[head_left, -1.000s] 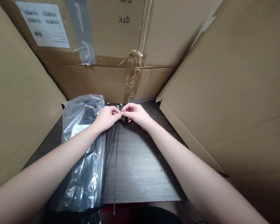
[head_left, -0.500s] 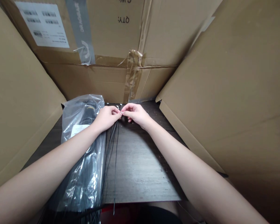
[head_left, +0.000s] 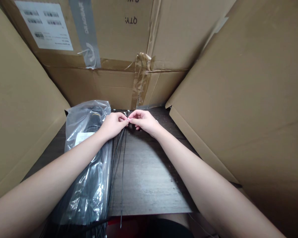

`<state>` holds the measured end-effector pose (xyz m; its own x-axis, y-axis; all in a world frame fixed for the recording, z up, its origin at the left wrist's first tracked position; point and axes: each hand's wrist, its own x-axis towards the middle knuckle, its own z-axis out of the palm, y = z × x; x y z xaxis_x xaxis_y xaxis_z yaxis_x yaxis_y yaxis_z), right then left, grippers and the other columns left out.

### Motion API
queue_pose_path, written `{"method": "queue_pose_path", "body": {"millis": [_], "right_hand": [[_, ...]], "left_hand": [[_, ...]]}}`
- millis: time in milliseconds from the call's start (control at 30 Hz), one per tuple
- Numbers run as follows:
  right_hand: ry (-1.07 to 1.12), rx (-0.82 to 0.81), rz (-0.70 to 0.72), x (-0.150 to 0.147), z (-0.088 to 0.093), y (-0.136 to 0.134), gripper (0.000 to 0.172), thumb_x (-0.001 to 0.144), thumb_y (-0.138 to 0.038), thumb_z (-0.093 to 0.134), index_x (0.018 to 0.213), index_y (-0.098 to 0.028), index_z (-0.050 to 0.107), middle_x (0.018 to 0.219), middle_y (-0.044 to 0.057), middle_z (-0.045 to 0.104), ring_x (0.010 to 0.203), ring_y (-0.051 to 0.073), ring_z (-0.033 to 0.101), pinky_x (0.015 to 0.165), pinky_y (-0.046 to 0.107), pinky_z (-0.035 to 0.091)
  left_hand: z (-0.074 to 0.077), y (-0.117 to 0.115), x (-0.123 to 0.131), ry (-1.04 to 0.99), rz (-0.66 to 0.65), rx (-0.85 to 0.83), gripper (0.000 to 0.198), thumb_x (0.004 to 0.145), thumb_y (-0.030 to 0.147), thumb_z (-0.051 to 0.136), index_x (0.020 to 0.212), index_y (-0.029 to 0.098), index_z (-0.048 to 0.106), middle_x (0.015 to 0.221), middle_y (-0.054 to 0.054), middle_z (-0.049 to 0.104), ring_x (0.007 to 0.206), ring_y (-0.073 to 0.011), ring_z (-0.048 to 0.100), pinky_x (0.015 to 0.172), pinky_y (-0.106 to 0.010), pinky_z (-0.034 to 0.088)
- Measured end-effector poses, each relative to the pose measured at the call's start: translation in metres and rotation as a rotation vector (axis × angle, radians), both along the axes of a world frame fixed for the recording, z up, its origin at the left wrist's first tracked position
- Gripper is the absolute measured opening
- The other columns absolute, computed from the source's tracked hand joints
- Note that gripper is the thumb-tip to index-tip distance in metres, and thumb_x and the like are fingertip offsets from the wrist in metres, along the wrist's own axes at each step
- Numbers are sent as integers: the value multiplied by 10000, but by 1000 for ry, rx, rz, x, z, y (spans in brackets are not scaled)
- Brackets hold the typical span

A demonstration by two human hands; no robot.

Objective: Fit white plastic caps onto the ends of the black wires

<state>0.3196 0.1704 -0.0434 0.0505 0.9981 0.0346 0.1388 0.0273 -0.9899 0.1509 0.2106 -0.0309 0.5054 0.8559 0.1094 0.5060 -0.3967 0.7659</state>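
Note:
My left hand (head_left: 115,125) and my right hand (head_left: 144,122) meet at the middle of the table, thumbs and forefingers pinched together. A tiny white piece, seemingly the connector end of a thin black cable (head_left: 123,172), shows between the fingertips; the fingers hide most of it. That cable runs from under my left hand toward me and over the table's front edge. More thin black cables (head_left: 115,162) lie beside it, with small white ends (head_left: 124,113) just beyond my hands. My left forearm crosses above a clear plastic bag (head_left: 72,127) of bundled black cables.
Cardboard walls stand on the left (head_left: 20,109), right (head_left: 250,99) and at the back (head_left: 114,82), around the dark wooden table (head_left: 151,178). A white paper label (head_left: 84,137) shows on the bag. Below the front edge is something red (head_left: 126,229).
Almost nothing differs. The whole view has shifted very slightly, and both hands keep the same pinch at the same place.

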Motion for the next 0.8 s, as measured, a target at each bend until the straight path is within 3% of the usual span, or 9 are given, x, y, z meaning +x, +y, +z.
{"method": "queue_pose_path", "body": {"millis": [800], "right_hand": [[-1,-7,-41,-1,-1,0,55,779,-146,734,764,-155,682,619,-21,634,484,63,542,420,147,470]], "left_hand": [[2,-2,0,-1,49,-14,143,814,304,638,812,169,686,813,-61,762,744,-194,668,667,-288,461]]}}
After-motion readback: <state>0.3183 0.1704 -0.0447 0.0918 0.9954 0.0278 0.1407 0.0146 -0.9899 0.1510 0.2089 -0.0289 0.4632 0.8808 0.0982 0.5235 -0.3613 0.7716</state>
